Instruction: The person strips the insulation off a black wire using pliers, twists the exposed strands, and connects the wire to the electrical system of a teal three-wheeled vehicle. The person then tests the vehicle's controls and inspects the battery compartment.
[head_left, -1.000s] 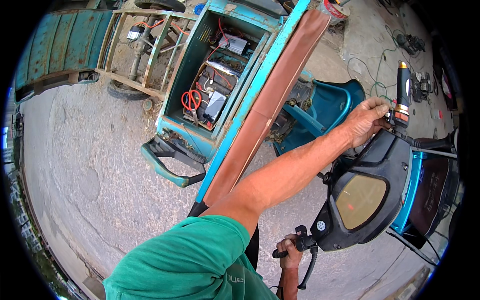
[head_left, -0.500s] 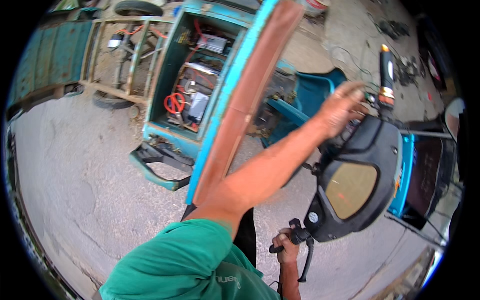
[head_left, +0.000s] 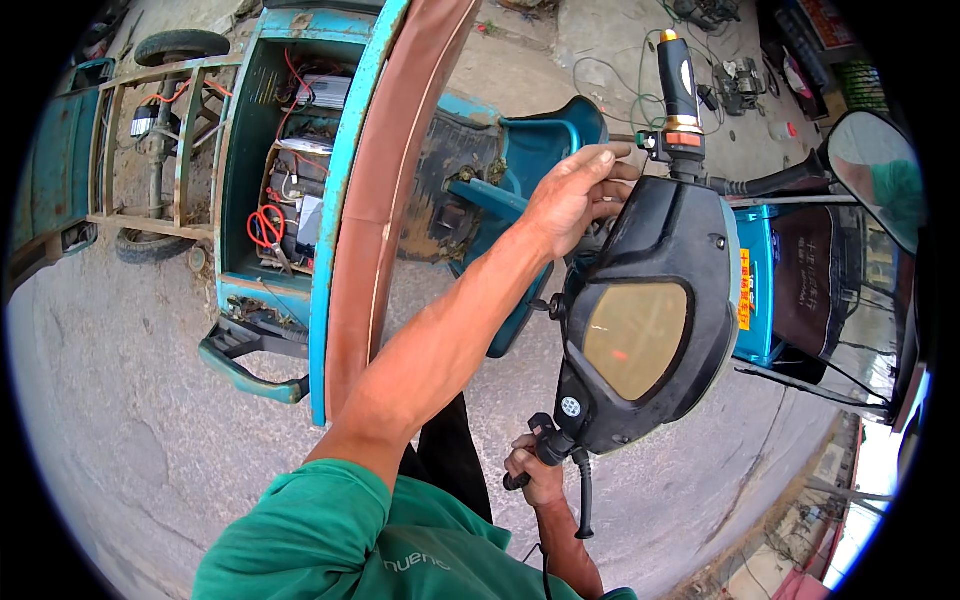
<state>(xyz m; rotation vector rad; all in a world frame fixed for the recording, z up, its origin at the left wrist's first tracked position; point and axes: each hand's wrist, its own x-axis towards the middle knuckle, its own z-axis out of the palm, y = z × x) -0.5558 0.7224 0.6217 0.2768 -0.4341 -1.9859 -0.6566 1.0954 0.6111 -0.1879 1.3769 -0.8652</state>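
Note:
My left arm stretches across to the dashboard housing (head_left: 650, 230), a black casing with a yellowish display (head_left: 635, 333). My left hand (head_left: 585, 195) is at the housing's rear edge, its fingers apart and a little bent. Some fingertips pass behind the edge, and I cannot tell whether they touch it. Just past them is the far handlebar grip (head_left: 680, 85), with a red-and-black switch block (head_left: 685, 140) at its base. My right hand (head_left: 535, 472) is closed around the near handlebar grip, beside a black lever (head_left: 586, 500).
A brown padded seat (head_left: 375, 180) on a turquoise frame stands tilted up. Behind it, an open compartment (head_left: 228, 190) holds wires and boxes. A teal plastic piece (head_left: 550, 125) is beyond my left arm. A round mirror (head_left: 875, 165) juts out at right.
The vehicle has shifted left in view as my head turned. My left hand has drawn slightly back from the switch block along the housing edge. My right hand keeps its grip.

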